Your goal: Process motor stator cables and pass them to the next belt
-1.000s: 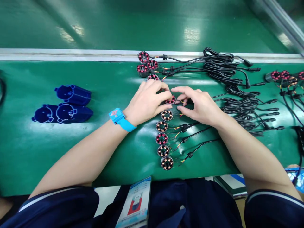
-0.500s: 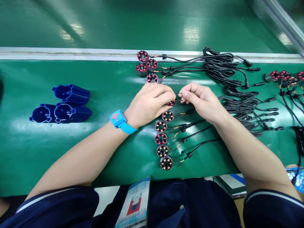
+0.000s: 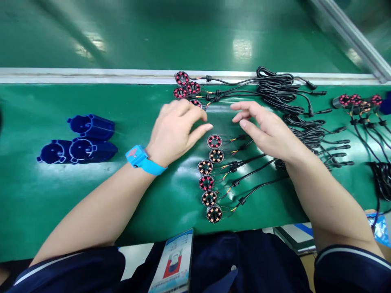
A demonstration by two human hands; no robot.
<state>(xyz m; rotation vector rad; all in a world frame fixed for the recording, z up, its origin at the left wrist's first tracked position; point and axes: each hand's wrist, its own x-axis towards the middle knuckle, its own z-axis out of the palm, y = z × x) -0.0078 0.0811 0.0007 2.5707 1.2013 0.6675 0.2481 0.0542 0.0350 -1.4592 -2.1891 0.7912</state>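
Note:
My left hand (image 3: pixel 180 130), with a blue wrist strap (image 3: pixel 145 160), hovers with thumb and fingers apart and nothing between them. Just right of and below its thumb lies a motor stator with red windings (image 3: pixel 214 141). My right hand (image 3: pixel 262 128) is also spread and holds nothing, above the black cables to the right. Below the red stator, several more stators run in a column, most with copper windings (image 3: pixel 209 198), one with red (image 3: pixel 206 182). Thin coloured leads join them to black cables (image 3: pixel 256 190). My left fingers partly cover another red stator (image 3: pixel 195 103).
Three blue plastic housings (image 3: pixel 93 151) lie on the green mat (image 3: pixel 91 203) at left. Red stators (image 3: pixel 182 78) with coiled cables (image 3: pixel 275 87) sit along the metal rail (image 3: pixel 91 76). More stators (image 3: pixel 344 100) and cables are at the far right.
My hands have let go of the red stator and its leads and drawn apart, the left one moving left. That stator now lies at the top of the column.

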